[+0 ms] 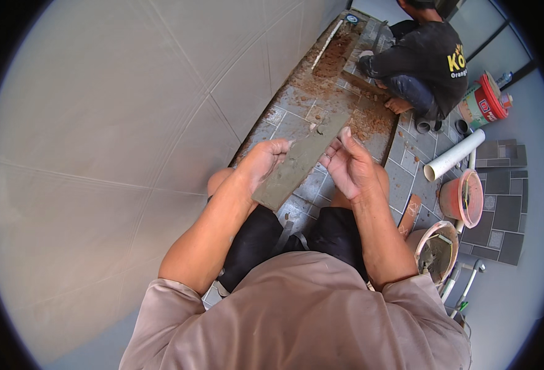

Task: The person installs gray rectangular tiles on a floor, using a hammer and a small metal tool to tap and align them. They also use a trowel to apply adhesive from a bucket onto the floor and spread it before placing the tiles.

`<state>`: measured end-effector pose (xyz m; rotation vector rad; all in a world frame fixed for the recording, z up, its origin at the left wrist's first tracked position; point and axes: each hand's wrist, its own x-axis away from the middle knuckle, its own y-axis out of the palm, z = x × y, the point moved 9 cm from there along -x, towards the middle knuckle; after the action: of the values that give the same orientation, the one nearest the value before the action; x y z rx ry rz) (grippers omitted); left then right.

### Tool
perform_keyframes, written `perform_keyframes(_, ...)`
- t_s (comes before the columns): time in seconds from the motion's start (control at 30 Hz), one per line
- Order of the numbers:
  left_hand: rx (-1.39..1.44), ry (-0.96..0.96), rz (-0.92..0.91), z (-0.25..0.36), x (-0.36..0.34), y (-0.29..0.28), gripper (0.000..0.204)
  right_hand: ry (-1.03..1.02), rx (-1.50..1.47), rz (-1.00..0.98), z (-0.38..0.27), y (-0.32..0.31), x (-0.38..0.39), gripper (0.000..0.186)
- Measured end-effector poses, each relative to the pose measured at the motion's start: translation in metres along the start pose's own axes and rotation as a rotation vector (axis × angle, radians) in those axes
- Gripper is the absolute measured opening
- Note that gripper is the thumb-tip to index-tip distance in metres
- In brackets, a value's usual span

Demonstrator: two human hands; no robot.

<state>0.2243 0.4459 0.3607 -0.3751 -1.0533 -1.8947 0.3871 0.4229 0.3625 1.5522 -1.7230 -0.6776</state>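
A long grey tile strip point(300, 160), coated with wet grey mortar on its upper face, is held slantwise above the knees, its near end low on the left and its far end raised toward the right. The left hand point(263, 161) is closed along the strip's left edge, with the fingers curled over onto the mortared face. The right hand point(349, 166) is seen half open at the strip's right edge, palm turned inward, with the fingertips touching that edge and the thumb lifted free; a firm grip there cannot be made out. Beneath the strip a tiled floor point(408, 179) of grey rectangles is seen, and beyond it a bare bed scattered with reddish-brown rubble point(337, 55). The left side is closed off by a large pale tiled wall point(118, 123), so little room is left there. On the right, the floor is crowded by a white pipe point(454, 156), an orange bucket point(463, 198) and a mortar-filled bucket point(437, 251). Further off, another person in a black shirt point(429, 58) is crouched over the bed.
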Motion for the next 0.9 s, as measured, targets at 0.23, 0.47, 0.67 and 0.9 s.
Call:
perform_keyframes(0.23, 0.139, 0.027, -0.195, 0.016, 0.012, -0.054, 0.046, 0.116, -0.009, 0.061, 0.057, 0.032, -0.055, 0.039)
perform_keyframes(0.47, 0.061, -0.058, 0.008, -0.009, 0.010, -0.163, 0.046, 0.134, 0.026, 0.329, 0.093, -0.057, -0.095, 0.039)
perform_keyframes(0.67, -0.608, 0.025, 0.331, -0.009, 0.069, -0.259, 0.038, 0.286, 0.234, 0.535, 0.180, -0.155, -0.139, 0.060)
perform_keyframes(0.9, -0.665, -0.115, 0.418, -0.080, 0.137, -0.321, 0.036, 0.730, 0.529, 0.345, 0.356, -0.159, -0.107, 0.040)
